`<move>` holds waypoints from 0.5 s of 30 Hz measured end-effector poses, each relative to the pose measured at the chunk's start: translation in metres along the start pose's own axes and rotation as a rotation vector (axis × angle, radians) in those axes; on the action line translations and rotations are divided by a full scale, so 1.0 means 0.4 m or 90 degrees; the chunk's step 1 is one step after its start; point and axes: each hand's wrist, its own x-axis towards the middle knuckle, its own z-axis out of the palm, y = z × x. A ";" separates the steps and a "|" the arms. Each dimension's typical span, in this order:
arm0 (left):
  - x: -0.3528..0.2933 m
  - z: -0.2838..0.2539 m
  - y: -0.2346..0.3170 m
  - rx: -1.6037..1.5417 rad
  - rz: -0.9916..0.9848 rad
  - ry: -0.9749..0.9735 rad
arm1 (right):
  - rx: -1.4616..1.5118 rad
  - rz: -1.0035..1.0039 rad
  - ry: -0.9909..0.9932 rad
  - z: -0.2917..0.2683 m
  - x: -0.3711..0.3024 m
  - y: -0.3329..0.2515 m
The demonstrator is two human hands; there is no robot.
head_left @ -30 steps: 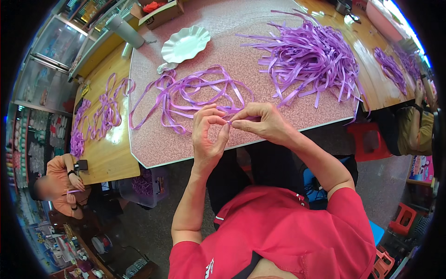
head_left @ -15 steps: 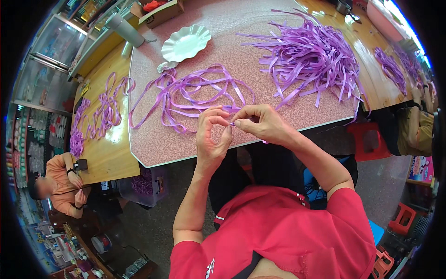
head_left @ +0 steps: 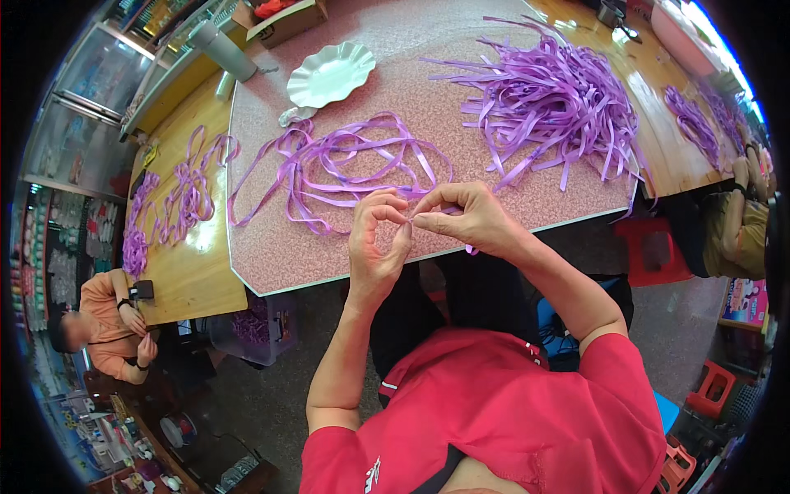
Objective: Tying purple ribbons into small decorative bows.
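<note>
Over the near edge of the pink, speckly table [head_left: 276, 255], I've got both hands up w/ fingertips almost meeting. R hand [head_left: 473, 218] pinches a purple ribbon [head_left: 471, 249], thumb & 1st finger pressed together. It's thin, flat & shiny. L hand [head_left: 374, 235] makes a round ring, thumb & 1st finger bent close; can't tell if they grip the ribbon, too small to see. A short bit peeks out below R hand, toward the near side; most is hid, so I can't tell its long axis. Just past the hands, loose loops [head_left: 292, 169] lie all curly, spread L to R. Farther R sits a shaggy purple pile [head_left: 559, 107]. Back L, a white plate [head_left: 332, 76] w/ wavy rim.
</note>
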 end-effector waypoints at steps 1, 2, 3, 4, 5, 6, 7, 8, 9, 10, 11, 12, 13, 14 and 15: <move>0.000 -0.001 0.000 0.005 -0.001 -0.005 | 0.014 0.002 0.000 -0.002 0.002 0.004; 0.001 -0.003 0.001 0.005 -0.001 -0.005 | 0.027 0.005 0.000 -0.004 0.003 0.009; 0.001 -0.005 0.002 0.007 -0.002 -0.007 | 0.027 0.004 0.000 -0.005 0.002 0.013; 0.001 -0.006 0.003 0.010 -0.003 -0.010 | 0.038 0.006 -0.002 -0.007 0.002 0.018; 0.000 -0.005 0.004 0.009 -0.003 -0.010 | 0.048 0.007 -0.005 -0.008 0.001 0.019; 0.000 -0.004 0.005 -0.008 -0.009 -0.005 | 0.048 0.007 -0.004 -0.010 -0.001 0.015; 0.000 -0.004 0.008 -0.025 -0.016 0.000 | 0.029 0.012 0.000 -0.012 -0.005 0.005; 0.000 -0.005 0.013 -0.025 -0.017 0.000 | 0.010 0.017 0.004 -0.013 -0.007 0.000; 0.001 -0.007 0.019 -0.019 0.003 0.001 | 0.011 0.017 0.004 -0.012 -0.007 0.000; 0.004 -0.007 0.027 -0.014 0.023 0.002 | 0.002 0.016 0.015 -0.011 -0.008 -0.001; 0.008 -0.007 0.034 -0.015 0.023 0.002 | -0.007 0.015 0.026 -0.009 -0.009 -0.001; 0.014 -0.007 0.039 0.100 0.084 -0.009 | -0.007 0.015 0.027 -0.007 -0.009 0.006; 0.018 -0.007 0.042 0.216 0.144 -0.020 | -0.007 -0.009 0.041 -0.001 -0.008 0.016; 0.021 -0.010 0.042 0.216 0.144 -0.020 | -0.006 -0.034 0.055 0.002 -0.009 0.022; 0.025 -0.017 0.042 0.302 0.192 -0.051 | -0.006 -0.035 0.056 0.002 -0.011 0.022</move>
